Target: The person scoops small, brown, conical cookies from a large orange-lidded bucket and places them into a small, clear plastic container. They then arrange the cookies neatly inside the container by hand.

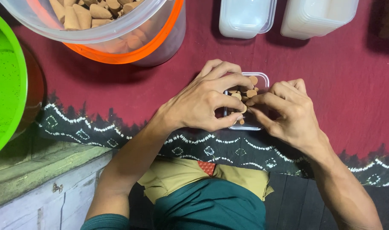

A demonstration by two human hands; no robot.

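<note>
Small clear plastic container (262, 79), rectangular, rounded corners; centre of frame, on dark red patterned cloth (352, 85). Partly filled with small tan-brown cone-shaped pieces (248, 92), packed close, round ends up. Container judged light and thin-walled, likely to flex or slide on cloth; best steadied by its side walls. Pieces judged light, dry, brittle at the tips; best taken between fingertips at the thicker end.

Left hand (203, 104): arched over left half of container, fingers curled, thumb and fingertips pinched at a piece on the near side.
Right hand (290, 113): at right edge of container, forefinger and thumb pressed together on a piece in the middle.

Upper left of frame: large clear bucket (160, 42) with orange band, holding many more of the same pieces.
Far left: green basin (7, 85).
Upper right: two stacks of empty clear containers (245, 19).
Lower left: worn wooden ledge (41, 179).
Bottom centre: lap in teal and tan cloth.
</note>
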